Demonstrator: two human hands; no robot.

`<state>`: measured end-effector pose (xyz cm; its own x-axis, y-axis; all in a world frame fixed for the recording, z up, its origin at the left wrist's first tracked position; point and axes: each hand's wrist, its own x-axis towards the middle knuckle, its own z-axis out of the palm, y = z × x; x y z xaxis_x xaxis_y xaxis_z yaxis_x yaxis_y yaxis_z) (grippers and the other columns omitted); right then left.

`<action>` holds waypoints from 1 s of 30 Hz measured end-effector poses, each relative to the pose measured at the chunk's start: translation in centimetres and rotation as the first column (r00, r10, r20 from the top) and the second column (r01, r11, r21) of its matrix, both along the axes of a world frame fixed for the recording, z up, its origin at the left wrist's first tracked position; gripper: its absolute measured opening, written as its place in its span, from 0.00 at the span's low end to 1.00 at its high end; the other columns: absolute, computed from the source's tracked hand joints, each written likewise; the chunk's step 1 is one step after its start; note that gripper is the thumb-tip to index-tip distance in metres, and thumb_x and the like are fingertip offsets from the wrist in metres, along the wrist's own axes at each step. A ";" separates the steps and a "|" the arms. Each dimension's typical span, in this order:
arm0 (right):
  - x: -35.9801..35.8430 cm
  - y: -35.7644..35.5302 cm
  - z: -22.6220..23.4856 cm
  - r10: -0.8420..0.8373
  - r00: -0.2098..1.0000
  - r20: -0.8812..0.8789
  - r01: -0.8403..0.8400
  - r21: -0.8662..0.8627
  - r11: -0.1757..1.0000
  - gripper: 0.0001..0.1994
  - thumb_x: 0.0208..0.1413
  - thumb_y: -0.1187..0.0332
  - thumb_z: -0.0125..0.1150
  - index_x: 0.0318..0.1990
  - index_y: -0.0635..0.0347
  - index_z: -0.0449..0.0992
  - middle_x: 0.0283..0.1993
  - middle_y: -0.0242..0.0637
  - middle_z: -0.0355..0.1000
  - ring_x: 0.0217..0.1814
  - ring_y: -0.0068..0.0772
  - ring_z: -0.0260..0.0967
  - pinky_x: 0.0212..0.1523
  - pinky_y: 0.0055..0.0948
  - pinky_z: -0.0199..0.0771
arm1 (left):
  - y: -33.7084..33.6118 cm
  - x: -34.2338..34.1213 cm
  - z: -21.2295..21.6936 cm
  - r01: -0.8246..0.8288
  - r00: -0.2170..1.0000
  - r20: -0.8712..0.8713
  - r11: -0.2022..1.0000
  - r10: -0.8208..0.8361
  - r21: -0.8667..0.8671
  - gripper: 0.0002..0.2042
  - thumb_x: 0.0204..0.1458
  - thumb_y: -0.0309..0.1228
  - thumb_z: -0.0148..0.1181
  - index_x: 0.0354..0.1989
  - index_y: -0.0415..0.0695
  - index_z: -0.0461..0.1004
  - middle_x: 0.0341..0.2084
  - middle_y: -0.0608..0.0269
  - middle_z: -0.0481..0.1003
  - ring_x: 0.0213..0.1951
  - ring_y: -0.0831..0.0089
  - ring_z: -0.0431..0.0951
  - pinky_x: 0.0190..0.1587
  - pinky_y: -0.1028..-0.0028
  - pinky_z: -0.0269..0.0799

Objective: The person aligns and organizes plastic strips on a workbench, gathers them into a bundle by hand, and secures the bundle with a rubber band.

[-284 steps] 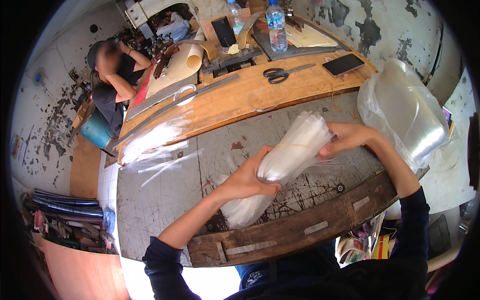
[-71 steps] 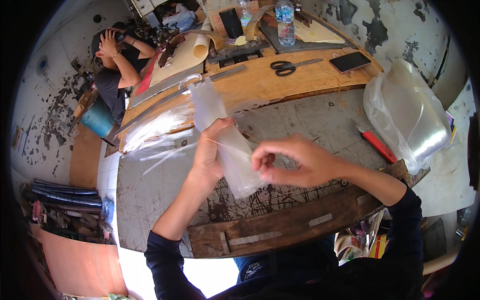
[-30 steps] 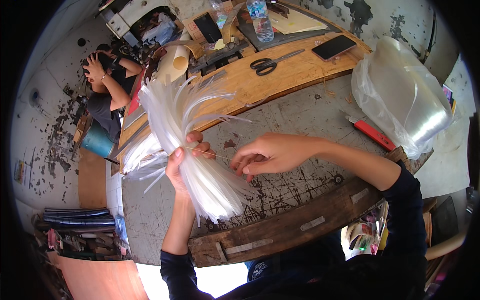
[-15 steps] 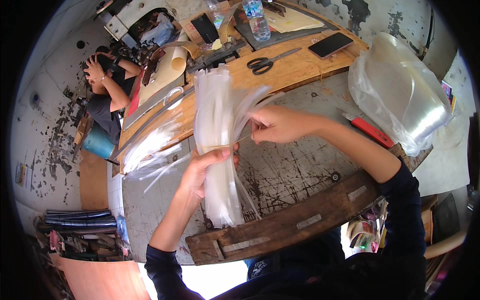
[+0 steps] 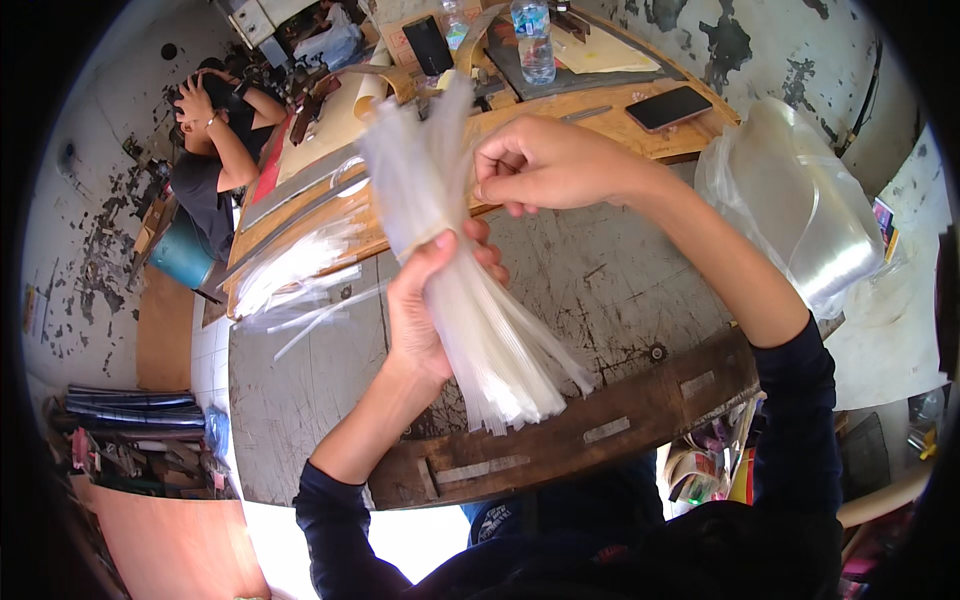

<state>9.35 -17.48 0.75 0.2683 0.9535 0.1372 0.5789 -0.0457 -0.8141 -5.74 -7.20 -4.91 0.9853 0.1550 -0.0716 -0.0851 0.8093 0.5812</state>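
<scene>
A thick bundle of clear plastic strips (image 5: 495, 340) is tilted over the table, its top leaning left and its lower ends fanning right. My left hand (image 5: 428, 295) is wrapped round its middle, where a thin band (image 5: 428, 243) circles the strips. Beside the upper part of the bundle is my right hand (image 5: 560, 168), its fingers curled in a pinch. Anything between those fingertips is too small to make out. Loose clear strips (image 5: 300, 268) lie in a pile to the left on the table.
A worn metal worktop (image 5: 600, 270) has a dark wooden front edge (image 5: 640, 420). Farther back are a phone (image 5: 668, 108), partly hidden scissors (image 5: 587, 113) and a water bottle (image 5: 535, 45). Rolled clear plastic sheet (image 5: 800, 210) stands right. Another person (image 5: 210, 165) sits at the far left.
The bundle has tilted, its lower ends swinging right, and my left hand has turned with it. My right hand has risen; the band stretched from its fingers earlier no longer shows there.
</scene>
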 end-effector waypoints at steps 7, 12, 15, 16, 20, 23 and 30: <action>-3.5 -3.5 -2.3 0.539 0.435 -0.721 -0.067 0.571 0.818 0.14 0.50 0.68 0.48 0.42 0.66 0.69 0.13 0.22 0.51 0.21 0.20 0.56 0.37 0.24 0.62 | 2.4 -3.5 1.3 -0.093 0.996 -0.015 0.994 0.092 -0.060 0.14 0.44 0.36 0.60 0.35 0.44 0.64 0.24 0.68 0.66 0.27 0.79 0.67 0.32 0.80 0.67; -9.5 -4.4 -3.5 0.755 0.006 -0.655 0.339 0.712 0.615 0.31 0.52 0.75 0.40 0.65 0.61 0.41 0.28 0.27 0.62 0.31 0.21 0.59 0.45 0.35 0.64 | 1.1 -4.9 1.3 -0.064 0.998 -0.013 0.998 0.064 0.005 0.15 0.43 0.37 0.60 0.36 0.44 0.64 0.24 0.67 0.66 0.29 0.76 0.68 0.34 0.78 0.68; -10.5 -4.1 -4.3 0.699 -0.049 -0.713 0.566 0.557 0.608 0.33 0.54 0.84 0.37 0.66 0.51 0.35 0.59 0.34 0.58 0.37 0.19 0.62 0.31 0.15 0.67 | 0.5 -4.7 1.3 -0.035 0.999 0.002 0.999 0.035 0.027 0.19 0.40 0.37 0.60 0.38 0.43 0.64 0.27 0.65 0.65 0.32 0.73 0.69 0.36 0.74 0.68; -10.5 -3.9 -4.8 0.701 -0.046 -0.711 0.567 0.559 0.604 0.33 0.54 0.84 0.37 0.66 0.51 0.35 0.59 0.34 0.58 0.37 0.19 0.62 0.31 0.15 0.67 | 0.5 -4.6 1.1 -0.031 1.000 0.003 0.999 0.031 0.029 0.19 0.40 0.37 0.60 0.38 0.43 0.64 0.27 0.65 0.65 0.32 0.73 0.69 0.36 0.74 0.68; -10.8 -3.8 -7.2 0.845 -0.297 -0.445 0.475 0.699 0.535 0.26 0.60 0.63 0.43 0.64 0.55 0.45 0.63 0.38 0.53 0.40 0.20 0.66 0.32 0.16 0.72 | 0.6 -4.4 1.2 -0.047 0.999 0.029 0.979 0.042 0.197 0.20 0.38 0.41 0.61 0.37 0.48 0.62 0.24 0.66 0.65 0.33 0.70 0.69 0.37 0.75 0.69; -10.9 -4.3 -7.9 0.825 -0.242 -0.510 0.614 0.577 0.538 0.26 0.60 0.55 0.39 0.62 0.58 0.50 0.65 0.40 0.50 0.42 0.20 0.67 0.39 0.16 0.71 | 0.8 -4.2 1.5 -0.054 0.998 0.052 0.967 0.042 0.248 0.19 0.39 0.40 0.61 0.37 0.48 0.62 0.24 0.66 0.66 0.34 0.70 0.70 0.37 0.75 0.68; -10.6 -4.1 -7.5 0.647 -0.221 -0.730 0.537 0.463 0.705 0.27 0.60 0.54 0.38 0.55 0.71 0.57 0.57 0.50 0.58 0.59 0.34 0.59 0.58 0.28 0.61 | 0.9 -3.5 0.8 -0.104 0.990 0.111 0.976 0.084 0.190 0.26 0.36 0.29 0.63 0.46 0.36 0.62 0.33 0.57 0.66 0.32 0.68 0.70 0.34 0.72 0.68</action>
<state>-1.30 -21.55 -6.72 0.5646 0.8062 0.1765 -0.8152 0.5783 -0.0337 -9.24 -6.32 -4.08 0.9663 0.2481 0.0689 -0.2220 0.6670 0.7112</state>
